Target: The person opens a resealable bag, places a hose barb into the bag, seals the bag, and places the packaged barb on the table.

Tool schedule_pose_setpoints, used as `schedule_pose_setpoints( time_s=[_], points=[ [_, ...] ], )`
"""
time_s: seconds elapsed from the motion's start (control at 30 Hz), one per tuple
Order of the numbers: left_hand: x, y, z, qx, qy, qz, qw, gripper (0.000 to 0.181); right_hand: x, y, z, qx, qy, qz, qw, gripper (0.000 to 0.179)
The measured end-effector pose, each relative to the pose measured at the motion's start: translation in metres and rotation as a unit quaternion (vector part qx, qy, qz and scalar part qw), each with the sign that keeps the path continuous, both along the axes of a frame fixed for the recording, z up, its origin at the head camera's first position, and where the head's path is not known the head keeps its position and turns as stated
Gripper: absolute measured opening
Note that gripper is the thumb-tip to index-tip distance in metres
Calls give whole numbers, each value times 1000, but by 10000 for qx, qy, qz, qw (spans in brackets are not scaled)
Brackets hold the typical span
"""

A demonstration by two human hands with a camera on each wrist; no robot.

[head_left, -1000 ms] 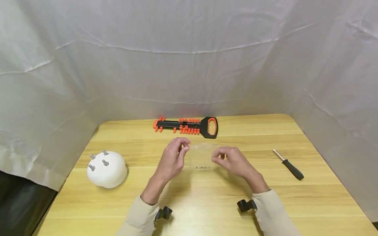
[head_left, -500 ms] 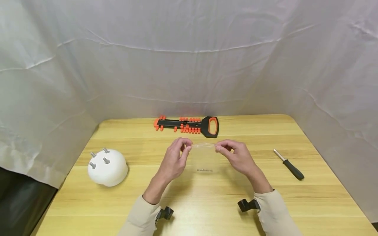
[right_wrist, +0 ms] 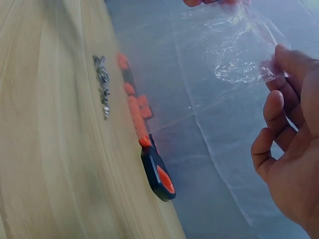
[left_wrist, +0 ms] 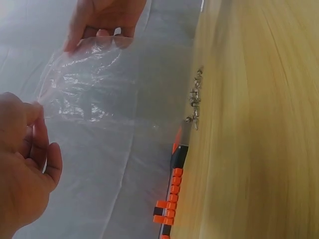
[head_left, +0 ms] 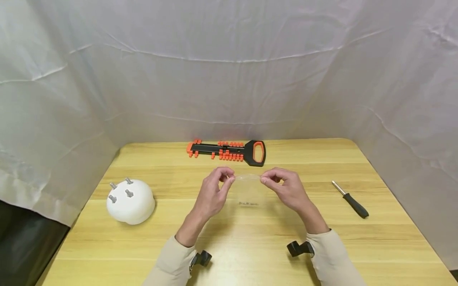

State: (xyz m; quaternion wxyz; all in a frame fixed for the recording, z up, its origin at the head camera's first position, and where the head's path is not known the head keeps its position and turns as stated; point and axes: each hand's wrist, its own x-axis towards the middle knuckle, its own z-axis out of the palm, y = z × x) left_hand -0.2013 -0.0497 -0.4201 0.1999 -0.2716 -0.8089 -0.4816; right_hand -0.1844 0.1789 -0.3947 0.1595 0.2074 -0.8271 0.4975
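A clear plastic bag (head_left: 247,191) hangs upright between my hands above the middle of the table. My left hand (head_left: 211,193) pinches one upper corner between thumb and fingers. At the opposite upper corner, my right hand (head_left: 289,191) pinches the bag's edge the same way. Several small metal screws (left_wrist: 195,102) lie in a row along the bag's bottom, seen also in the right wrist view as a silvery line of screws (right_wrist: 103,84). Wrinkles and glare show near the bag's top edge; whether its mouth is parted, I cannot tell.
Behind the bag lies a black tool holder (head_left: 250,154) with orange clips. A white rounded object (head_left: 134,206) with several grey pegs stands at left. A screwdriver (head_left: 355,205) with a black handle lies at right. Pale fabric (head_left: 229,95) surrounds the wooden table (head_left: 250,254).
My right hand has moved up from the bag's side and now pinches its upper corner. The bag's top edge is pulled straighter. My left hand has shifted slightly right.
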Motion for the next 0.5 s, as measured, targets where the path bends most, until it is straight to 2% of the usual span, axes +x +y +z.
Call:
schedule_pose_setpoints(
  time_s=[0.1,0.23,0.37,0.5],
  points=[
    [0,2,-1,20,37,29,10000,13,-6,3,-11,94,88,-86,9999,5],
    [0,4,-2,-12,-116,144,9998,12,-14,8,-23,13,220,-120,9997,7],
    [2,5,0,-194,-259,269,9991,14,-9,5,-16,-42,199,-62,9998,7],
    [3,6,2,-409,-195,289,9986,15,-1,-1,-3,34,344,85,9994,2]
  ],
)
